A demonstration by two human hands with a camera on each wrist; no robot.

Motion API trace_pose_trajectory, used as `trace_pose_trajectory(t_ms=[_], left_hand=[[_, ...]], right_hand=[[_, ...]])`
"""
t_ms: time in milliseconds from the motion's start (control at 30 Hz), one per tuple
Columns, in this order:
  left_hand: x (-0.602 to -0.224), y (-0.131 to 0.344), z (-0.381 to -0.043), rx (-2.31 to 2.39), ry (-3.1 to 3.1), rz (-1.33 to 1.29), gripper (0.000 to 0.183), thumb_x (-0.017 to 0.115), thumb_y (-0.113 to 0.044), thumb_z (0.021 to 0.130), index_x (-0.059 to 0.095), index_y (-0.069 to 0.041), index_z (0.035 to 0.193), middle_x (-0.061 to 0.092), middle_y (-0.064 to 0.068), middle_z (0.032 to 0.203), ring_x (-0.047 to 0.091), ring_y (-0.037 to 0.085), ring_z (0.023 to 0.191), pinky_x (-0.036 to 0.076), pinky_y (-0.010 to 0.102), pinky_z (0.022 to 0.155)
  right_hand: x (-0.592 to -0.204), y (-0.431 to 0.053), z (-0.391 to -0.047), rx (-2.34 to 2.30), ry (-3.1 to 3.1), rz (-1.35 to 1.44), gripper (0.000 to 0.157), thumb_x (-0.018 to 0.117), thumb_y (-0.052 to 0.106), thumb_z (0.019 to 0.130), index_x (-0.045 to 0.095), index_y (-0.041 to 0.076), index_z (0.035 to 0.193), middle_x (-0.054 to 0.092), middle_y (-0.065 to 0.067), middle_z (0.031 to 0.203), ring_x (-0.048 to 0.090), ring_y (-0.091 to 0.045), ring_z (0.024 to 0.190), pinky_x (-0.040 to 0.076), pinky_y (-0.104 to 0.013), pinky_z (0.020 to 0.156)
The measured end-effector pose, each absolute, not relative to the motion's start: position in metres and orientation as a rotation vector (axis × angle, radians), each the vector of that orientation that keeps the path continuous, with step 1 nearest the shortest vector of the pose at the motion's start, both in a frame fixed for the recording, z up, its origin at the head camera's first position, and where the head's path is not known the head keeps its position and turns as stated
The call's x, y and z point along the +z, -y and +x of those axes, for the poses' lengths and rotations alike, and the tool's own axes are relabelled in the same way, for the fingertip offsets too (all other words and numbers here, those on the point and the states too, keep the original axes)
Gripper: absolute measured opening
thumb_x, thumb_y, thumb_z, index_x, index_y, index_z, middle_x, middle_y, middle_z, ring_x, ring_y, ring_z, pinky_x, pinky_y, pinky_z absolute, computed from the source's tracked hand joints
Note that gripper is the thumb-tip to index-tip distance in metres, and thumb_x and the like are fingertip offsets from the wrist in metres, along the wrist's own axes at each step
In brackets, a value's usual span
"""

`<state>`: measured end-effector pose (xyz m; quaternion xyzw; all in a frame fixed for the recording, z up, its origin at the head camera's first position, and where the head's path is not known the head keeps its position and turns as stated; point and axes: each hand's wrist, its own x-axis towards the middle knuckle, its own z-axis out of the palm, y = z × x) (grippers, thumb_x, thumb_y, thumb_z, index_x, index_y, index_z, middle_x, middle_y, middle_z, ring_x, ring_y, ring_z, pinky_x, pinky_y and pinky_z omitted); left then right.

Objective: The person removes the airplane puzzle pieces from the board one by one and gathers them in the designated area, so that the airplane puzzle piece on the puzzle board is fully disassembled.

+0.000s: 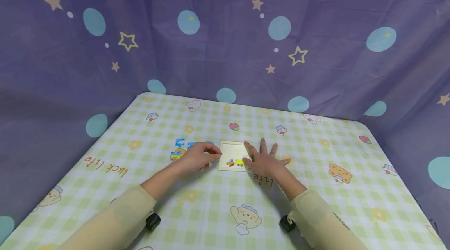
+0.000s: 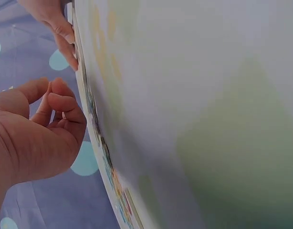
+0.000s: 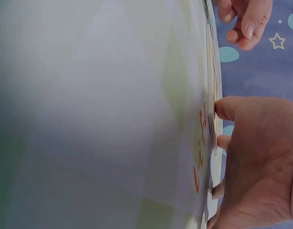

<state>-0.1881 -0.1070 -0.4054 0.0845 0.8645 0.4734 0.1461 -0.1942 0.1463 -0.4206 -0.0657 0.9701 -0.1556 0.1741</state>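
A pale wooden puzzle tray (image 1: 232, 149) lies on the table in front of me. Inside its lower right part is a puzzle piece (image 1: 239, 162) with yellow and red print. My right hand (image 1: 266, 161) spreads its fingers over the tray's right side, thumb close by that piece. In the right wrist view its thumb (image 3: 226, 108) touches the tray's edge. My left hand (image 1: 199, 157) hovers at the tray's left edge, fingers loosely bent. The left wrist view shows its thumb and fingertips (image 2: 60, 87) close together with nothing visible between them.
Loose blue and yellow puzzle pieces (image 1: 178, 152) lie left of the tray, partly hidden behind the left hand. A green checked cloth (image 1: 211, 211) with printed cartoons covers the table. Behind hangs a purple curtain (image 1: 225, 58) with stars and dots.
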Motion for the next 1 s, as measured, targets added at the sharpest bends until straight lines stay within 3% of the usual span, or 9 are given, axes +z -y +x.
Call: trace_pose_trajectory(t_ms=[567, 1000], left_hand=[[-0.411, 0.082, -0.195, 1.414, -2.424, 0.387, 0.017, 0.072, -0.015, 0.094, 0.071, -0.005, 0.108, 0.064, 0.003, 0.088, 0.061, 0.021, 0.057, 0.047, 0.029, 0.047], [-0.416, 0.068, -0.197, 1.417, -2.391, 0.334, 0.021, 0.078, -0.007, 0.087, 0.071, -0.003, 0.106, 0.065, 0.005, 0.091, 0.050, 0.013, 0.056, 0.045, 0.025, 0.049]], right_hand=[[-0.420, -0.143, -0.194, -0.426, -2.750, -0.152, 0.069, 0.043, 0.061, 0.102, 0.015, 0.041, 0.162, -0.010, -0.018, 0.167, -0.015, -0.058, 0.144, -0.001, -0.093, 0.086], [-0.421, -0.144, -0.194, -0.414, -2.762, -0.175, 0.069, 0.043, 0.061, 0.102, 0.014, 0.042, 0.162, -0.009, -0.020, 0.167, -0.014, -0.060, 0.143, 0.001, -0.093, 0.085]])
